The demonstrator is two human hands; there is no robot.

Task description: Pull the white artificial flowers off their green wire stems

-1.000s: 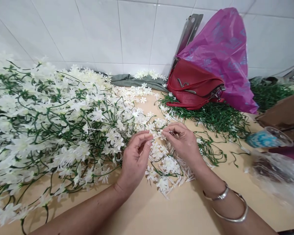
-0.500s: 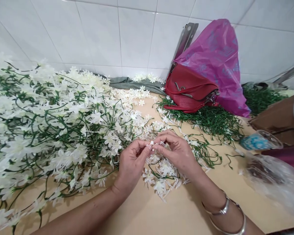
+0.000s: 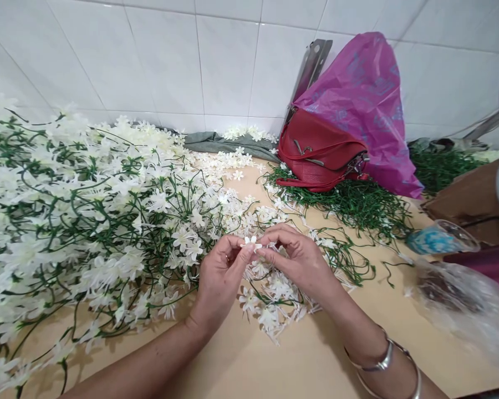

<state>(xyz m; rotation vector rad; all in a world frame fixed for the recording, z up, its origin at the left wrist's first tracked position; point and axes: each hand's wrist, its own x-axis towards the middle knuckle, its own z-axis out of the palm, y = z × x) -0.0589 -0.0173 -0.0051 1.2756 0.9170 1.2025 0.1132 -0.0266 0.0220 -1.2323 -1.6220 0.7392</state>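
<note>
A small white artificial flower [image 3: 251, 241] is pinched between the thumb and fingertips of my left hand [image 3: 220, 277]. From the other side, the closed thumb and forefinger of my right hand [image 3: 303, 260] meet the same flower. Thin pale strands show between the right fingers; where they join the flower is hidden. Just below the hands lies a loose heap of white flowers and white stamens [image 3: 274, 299]. To the left spreads a big pile of white flowers on green stems [image 3: 108, 221].
A red handbag [image 3: 320, 149] and a purple plastic bag [image 3: 366, 105] lean by the tiled wall, above green stems [image 3: 357, 208]. At right are a blue-patterned plastic cup [image 3: 436, 239], a clear plastic bag [image 3: 461, 299] and brown cardboard [image 3: 474, 194]. Loose petals [image 3: 233, 160] lie at the back.
My hands came together, from slightly apart to touching at the fingertips. The flower's petals now show opened out between them. The view has shifted slightly.
</note>
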